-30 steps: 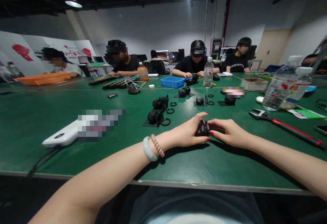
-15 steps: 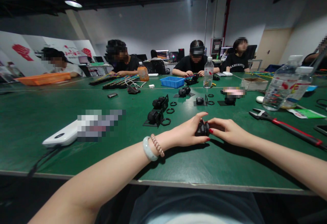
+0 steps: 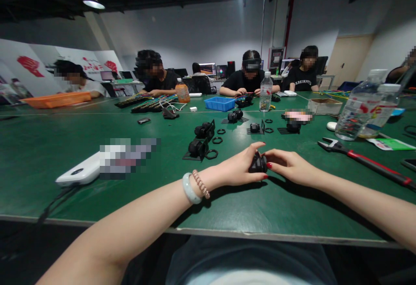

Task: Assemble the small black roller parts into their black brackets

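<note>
Between my two hands, just above the green table [image 3: 227, 207], is a black ribbed plastic fitting [image 3: 259, 163]. My left hand [image 3: 240, 166] wraps it from the left, its thumb and fingers on either side. At the fitting's right end, my right hand [image 3: 290, 167] pinches with thumb and fingertips; whether a small ring sits under them is hidden. Beyond my left wrist stand similar black fittings on slotted plates, one nearest me [image 3: 196, 148] and another [image 3: 204, 130] behind it. Black hex nuts lie beside them, including a larger nut [image 3: 212, 154] and a smaller nut [image 3: 217, 140].
On the right lie an adjustable wrench with red and black handle [image 3: 367, 159] and large plastic bottles [image 3: 354, 107]. A white power bank [image 3: 81, 168] with a cable is on the left. A blue basket [image 3: 219, 104] stands farther back. Several people sit across the table.
My hands keep almost the same grip and place on the black fitting. Across the table, the person at the right has lowered their head.
</note>
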Demonstrator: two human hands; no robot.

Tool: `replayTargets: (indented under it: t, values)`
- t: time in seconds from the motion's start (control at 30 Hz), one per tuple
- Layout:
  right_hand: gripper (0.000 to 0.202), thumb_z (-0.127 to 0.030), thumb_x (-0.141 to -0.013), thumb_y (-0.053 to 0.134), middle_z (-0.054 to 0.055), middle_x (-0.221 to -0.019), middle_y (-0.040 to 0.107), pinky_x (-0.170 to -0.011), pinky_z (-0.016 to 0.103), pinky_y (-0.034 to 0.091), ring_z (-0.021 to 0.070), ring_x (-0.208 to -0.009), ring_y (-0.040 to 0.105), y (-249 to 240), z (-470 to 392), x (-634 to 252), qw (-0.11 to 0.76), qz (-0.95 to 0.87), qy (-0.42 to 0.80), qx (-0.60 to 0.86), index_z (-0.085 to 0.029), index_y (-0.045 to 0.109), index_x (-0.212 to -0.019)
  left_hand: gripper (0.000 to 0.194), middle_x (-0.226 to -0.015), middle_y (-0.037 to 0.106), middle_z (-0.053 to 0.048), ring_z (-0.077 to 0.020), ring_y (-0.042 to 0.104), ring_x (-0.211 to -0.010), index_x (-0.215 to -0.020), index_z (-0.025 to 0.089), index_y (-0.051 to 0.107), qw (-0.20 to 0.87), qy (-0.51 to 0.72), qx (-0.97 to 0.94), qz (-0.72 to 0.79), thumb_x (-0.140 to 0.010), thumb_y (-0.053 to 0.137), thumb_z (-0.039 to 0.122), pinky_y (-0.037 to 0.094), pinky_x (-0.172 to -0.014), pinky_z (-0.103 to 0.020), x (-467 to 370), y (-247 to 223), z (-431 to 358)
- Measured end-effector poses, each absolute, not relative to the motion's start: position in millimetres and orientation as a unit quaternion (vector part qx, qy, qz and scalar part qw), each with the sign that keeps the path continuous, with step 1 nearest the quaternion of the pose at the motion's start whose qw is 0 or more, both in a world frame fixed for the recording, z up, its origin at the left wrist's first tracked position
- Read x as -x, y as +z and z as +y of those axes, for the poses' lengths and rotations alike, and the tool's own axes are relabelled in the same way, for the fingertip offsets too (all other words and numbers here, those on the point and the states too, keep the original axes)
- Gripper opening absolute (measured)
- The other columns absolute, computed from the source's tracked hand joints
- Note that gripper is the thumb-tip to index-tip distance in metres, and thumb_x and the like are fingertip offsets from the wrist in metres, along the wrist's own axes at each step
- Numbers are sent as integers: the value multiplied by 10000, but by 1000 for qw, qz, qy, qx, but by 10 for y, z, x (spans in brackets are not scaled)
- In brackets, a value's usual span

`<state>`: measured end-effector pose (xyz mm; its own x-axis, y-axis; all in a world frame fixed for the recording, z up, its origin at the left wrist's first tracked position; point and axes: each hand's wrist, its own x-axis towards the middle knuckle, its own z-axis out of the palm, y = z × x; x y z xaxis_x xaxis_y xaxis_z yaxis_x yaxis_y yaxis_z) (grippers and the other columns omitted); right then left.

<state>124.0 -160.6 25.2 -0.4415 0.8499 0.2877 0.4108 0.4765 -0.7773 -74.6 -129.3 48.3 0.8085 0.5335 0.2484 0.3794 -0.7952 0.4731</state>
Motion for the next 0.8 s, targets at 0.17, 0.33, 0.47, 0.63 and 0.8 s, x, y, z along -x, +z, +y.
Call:
replayTargets:
  t: [0.17, 0.33, 0.47, 0.63, 0.8]
  values:
    - [341, -228, -784, 516, 47, -1051, 603, -881, 358, 457, 187, -976, 577, 243, -1629, -1233, 365, -783, 344, 367, -220, 448, -1118, 718, -1117, 483, -113, -224, 532, -951, -1286, 205, 185, 211, 194, -929, 236, -714, 588, 364, 422, -836, -366, 746, 489, -1298]
    - [455, -176, -738, 562, 54, -1131, 539, -913, 352, 446, 186, -1020, 548, 246, -1677, -1215, 374, -806, 294, 352, -228, 413, -1164, 715, -1135, 480, -126, -236, 520, -987, -1286, 191, 186, 214, 196, -928, 232, -716, 585, 355, 414, -853, -377, 748, 478, -1290]
    - [441, -169, -725, 577, 55, -1099, 528, -899, 335, 460, 181, -1014, 536, 250, -1695, -1217, 375, -818, 247, 359, -220, 443, -1142, 706, -1142, 481, -127, -236, 509, -1011, -1284, 187, 192, 218, 200, -928, 225, -716, 586, 333, 403, -870, -378, 749, 478, -1293]
    - [385, -171, -723, 578, 49, -1052, 526, -865, 321, 483, 175, -980, 540, 265, -1699, -1227, 370, -825, 228, 363, -219, 477, -1091, 711, -1111, 495, -119, -226, 524, -968, -1284, 192, 202, 220, 199, -926, 232, -707, 595, 327, 414, -843, -372, 748, 496, -1304]
    - [359, -172, -726, 573, 47, -1042, 519, -839, 317, 495, 177, -985, 524, 283, -1719, -1226, 365, -830, 213, 364, -221, 488, -1071, 713, -1077, 501, -106, -211, 533, -924, -1287, 199, 199, 213, 197, -928, 236, -710, 591, 351, 426, -813, -356, 747, 486, -1299]
